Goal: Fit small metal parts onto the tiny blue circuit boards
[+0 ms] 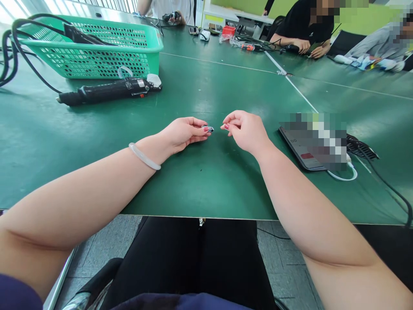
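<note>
Above the middle of the green table (180, 185), my left hand (185, 134) pinches a small dark and silvery piece (209, 128) between thumb and fingers. Its exact kind is too small to make out. A short gap to the right, my right hand (247, 129) is closed, with thumb and fingertips pressed together. Whatever sits in that pinch, if anything, is too small to name. The two hands do not touch.
At the left, a black electric screwdriver (106, 91) lies before a green perforated basket (97, 54) with black cables. A phone (303, 148) with a white cable (346, 176) lies at the right. People (305, 26) sit across the table among cables and small items.
</note>
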`<state>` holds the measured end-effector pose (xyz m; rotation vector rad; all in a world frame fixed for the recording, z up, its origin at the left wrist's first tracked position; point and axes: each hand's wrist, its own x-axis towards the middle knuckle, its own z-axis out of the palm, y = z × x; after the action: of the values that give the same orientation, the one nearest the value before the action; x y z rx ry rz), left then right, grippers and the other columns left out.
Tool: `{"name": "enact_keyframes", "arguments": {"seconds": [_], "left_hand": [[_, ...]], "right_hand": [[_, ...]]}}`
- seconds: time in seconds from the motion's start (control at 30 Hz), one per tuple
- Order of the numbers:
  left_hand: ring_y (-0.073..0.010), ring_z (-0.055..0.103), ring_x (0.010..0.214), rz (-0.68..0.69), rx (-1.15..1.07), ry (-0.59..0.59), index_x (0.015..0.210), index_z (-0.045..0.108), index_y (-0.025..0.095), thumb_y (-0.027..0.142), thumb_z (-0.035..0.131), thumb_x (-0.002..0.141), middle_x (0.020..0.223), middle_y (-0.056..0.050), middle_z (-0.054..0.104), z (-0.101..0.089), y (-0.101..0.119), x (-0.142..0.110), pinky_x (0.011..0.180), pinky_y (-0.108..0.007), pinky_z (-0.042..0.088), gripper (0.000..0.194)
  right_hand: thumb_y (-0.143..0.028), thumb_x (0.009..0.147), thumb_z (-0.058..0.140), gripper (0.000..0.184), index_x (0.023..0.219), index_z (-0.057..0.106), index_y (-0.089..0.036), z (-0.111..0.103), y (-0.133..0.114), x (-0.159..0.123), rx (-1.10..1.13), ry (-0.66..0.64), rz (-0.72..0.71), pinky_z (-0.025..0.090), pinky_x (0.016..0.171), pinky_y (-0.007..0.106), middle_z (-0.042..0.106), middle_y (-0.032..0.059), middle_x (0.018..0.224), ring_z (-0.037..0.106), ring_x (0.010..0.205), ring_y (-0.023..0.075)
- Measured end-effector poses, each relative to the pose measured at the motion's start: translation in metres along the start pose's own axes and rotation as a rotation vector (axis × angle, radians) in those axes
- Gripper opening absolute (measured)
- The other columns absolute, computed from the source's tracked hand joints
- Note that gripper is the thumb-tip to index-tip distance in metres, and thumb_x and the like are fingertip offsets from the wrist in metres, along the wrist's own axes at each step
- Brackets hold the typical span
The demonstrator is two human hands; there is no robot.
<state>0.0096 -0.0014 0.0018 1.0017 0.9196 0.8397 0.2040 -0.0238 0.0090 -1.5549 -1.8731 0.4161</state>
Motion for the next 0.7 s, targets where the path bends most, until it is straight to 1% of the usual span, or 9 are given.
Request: {"name": "enact_keyframes", "arguments": {"seconds": [0.1,0.17,0.27,0.33,0.4,0.5,0.6,0.7], "left_hand": [[-0.0126,0.068,0.076,0.003,0.002,0.001,0.084,0.059,0.009,0.001,0.066,0.075,0.078,-0.007,0.069,0.000,0.000,0.000,0.090,-0.034,0.050,0.014],[-0.0122,0.067,0.075,0.000,0.003,0.004,0.084,0.058,0.009,0.001,0.066,0.075,0.077,-0.006,0.069,0.001,0.001,0.000,0.090,-0.034,0.050,0.014],[-0.0120,0.067,0.075,-0.001,0.006,0.006,0.083,0.058,0.009,0.001,0.066,0.075,0.078,-0.006,0.069,0.001,0.001,-0.001,0.091,-0.034,0.050,0.014],[-0.0121,0.068,0.075,-0.001,0.010,0.009,0.083,0.058,0.009,0.001,0.066,0.075,0.078,-0.006,0.069,0.001,0.001,-0.001,0.091,-0.034,0.050,0.014],[-0.0124,0.068,0.076,0.003,0.014,0.010,0.083,0.058,0.010,0.001,0.066,0.075,0.078,-0.006,0.069,0.001,0.000,0.000,0.091,-0.034,0.050,0.014],[-0.0130,0.068,0.078,0.006,0.020,0.007,0.082,0.059,0.010,0.002,0.067,0.074,0.079,-0.006,0.069,0.001,0.000,0.000,0.090,-0.034,0.050,0.014],[-0.0132,0.068,0.078,0.006,0.023,0.006,0.083,0.059,0.010,0.003,0.068,0.073,0.080,-0.007,0.070,0.001,0.000,0.000,0.091,-0.034,0.050,0.015],[-0.0133,0.068,0.079,0.009,0.021,0.001,0.083,0.059,0.010,0.004,0.069,0.073,0.081,-0.008,0.070,0.000,-0.001,0.000,0.092,-0.035,0.049,0.016]], "right_hand": [[-0.007,0.080,0.047,0.023,0.087,0.066,-0.016,0.004,0.000,0.001,0.032,-0.034,0.014,0.050,0.070,0.029,0.073,0.0036,0.084,0.062,0.061,0.0111],[-0.007,0.079,0.047,0.023,0.086,0.068,-0.016,0.007,0.001,0.001,0.064,-0.032,0.025,0.051,0.070,0.028,0.074,0.0037,0.084,0.064,0.064,0.0118],[-0.010,0.078,0.052,0.021,0.083,0.071,-0.016,0.010,0.003,0.002,0.124,-0.009,0.036,0.052,0.076,0.029,0.073,0.0040,0.080,0.067,0.073,0.0141],[-0.013,0.077,0.057,0.017,0.082,0.073,-0.016,0.012,0.005,0.003,0.140,-0.007,0.055,0.051,0.079,0.030,0.073,0.0036,0.078,0.068,0.076,0.0149],[-0.016,0.074,0.062,0.014,0.081,0.074,-0.017,0.013,0.007,0.004,0.141,-0.016,0.099,0.051,0.080,0.030,0.074,0.0029,0.076,0.067,0.075,0.0150],[-0.022,0.072,0.067,0.012,0.079,0.076,-0.019,0.014,0.012,0.006,0.149,-0.035,0.195,0.050,0.076,0.030,0.074,0.0027,0.076,0.066,0.073,0.0151],[-0.027,0.070,0.070,0.012,0.077,0.077,-0.020,0.013,0.015,0.006,0.075,-0.039,0.271,0.050,0.072,0.030,0.074,0.0031,0.075,0.064,0.071,0.0157],[-0.030,0.070,0.071,0.011,0.074,0.077,-0.022,0.008,0.015,0.006,-0.047,-0.045,0.281,0.049,0.072,0.030,0.074,0.0030,0.076,0.063,0.074,0.0167]]}}
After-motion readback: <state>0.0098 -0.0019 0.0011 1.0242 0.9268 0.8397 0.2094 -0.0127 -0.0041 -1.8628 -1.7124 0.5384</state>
